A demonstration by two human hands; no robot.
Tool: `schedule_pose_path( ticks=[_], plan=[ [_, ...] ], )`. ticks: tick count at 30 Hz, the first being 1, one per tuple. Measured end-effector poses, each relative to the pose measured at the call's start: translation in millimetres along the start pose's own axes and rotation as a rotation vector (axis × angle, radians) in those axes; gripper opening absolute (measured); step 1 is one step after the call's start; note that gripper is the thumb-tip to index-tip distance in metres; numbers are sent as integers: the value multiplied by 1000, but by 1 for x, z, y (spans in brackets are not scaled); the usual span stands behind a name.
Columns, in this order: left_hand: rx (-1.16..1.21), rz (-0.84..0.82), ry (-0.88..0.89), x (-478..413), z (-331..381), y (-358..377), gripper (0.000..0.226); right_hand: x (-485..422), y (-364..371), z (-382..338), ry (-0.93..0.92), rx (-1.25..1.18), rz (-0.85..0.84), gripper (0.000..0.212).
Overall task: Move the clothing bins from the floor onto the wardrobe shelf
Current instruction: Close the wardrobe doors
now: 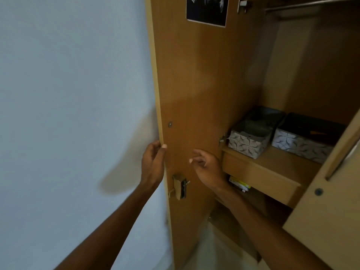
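Note:
Two grey-and-white patterned clothing bins stand side by side on the wardrobe shelf (272, 160): the left bin (251, 137) and the right bin (305, 141). Both have dark insides. The left wardrobe door (204, 84) stands open. My left hand (153, 162) grips the door's outer edge, fingers behind it and thumb on the inner face. In front of the door's inner face, close to the shelf's left end, my right hand (206, 168) hovers with loosely spread fingers and holds nothing.
A lock fitting (180, 187) sticks out of the door below my hands. The right wardrobe door (331, 201) with a metal handle juts in at the right. A hanging rail (311, 4) runs across the top. A white wall (68, 114) is at the left.

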State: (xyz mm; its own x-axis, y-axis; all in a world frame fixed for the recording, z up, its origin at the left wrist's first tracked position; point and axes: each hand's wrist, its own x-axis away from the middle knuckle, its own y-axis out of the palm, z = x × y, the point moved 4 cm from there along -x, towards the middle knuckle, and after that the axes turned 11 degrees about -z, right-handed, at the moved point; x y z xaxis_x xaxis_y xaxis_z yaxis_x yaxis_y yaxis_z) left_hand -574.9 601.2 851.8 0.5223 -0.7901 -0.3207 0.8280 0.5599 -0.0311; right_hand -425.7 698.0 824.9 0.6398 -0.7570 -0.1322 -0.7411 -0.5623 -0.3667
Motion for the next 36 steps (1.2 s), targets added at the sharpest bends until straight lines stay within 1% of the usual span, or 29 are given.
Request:
schedule_pose_path(
  ticks=[4,7,9,11,13,15,18,21,26,31,36],
  plan=[
    [-11,-51,87,10,-4,5,22,24,-1,8,9,-7,114,40],
    [12,-181,165,19,-7,21,22,43,-11,7,-5,-15,233,41],
    [28,-277,189,19,-8,34,19,58,-22,3,-45,16,333,41],
    [18,-309,165,15,-11,50,13,73,-37,-5,-118,103,428,44],
    [-15,-309,142,12,-12,67,14,85,-50,-13,-181,224,514,49],
    [-26,-393,142,12,-9,89,14,92,-62,-17,-175,308,580,53],
    [38,-545,120,13,-9,121,11,100,-82,-15,-129,382,669,49],
    [104,-628,110,9,-12,150,10,114,-102,-11,-123,443,733,44],
    [117,-759,88,7,-16,209,10,126,-138,0,-85,405,840,42],
    [88,-816,71,5,-17,266,9,128,-183,17,-20,409,916,45],
    [102,-847,49,-3,-18,319,12,122,-229,37,-3,421,944,44]
  ],
)
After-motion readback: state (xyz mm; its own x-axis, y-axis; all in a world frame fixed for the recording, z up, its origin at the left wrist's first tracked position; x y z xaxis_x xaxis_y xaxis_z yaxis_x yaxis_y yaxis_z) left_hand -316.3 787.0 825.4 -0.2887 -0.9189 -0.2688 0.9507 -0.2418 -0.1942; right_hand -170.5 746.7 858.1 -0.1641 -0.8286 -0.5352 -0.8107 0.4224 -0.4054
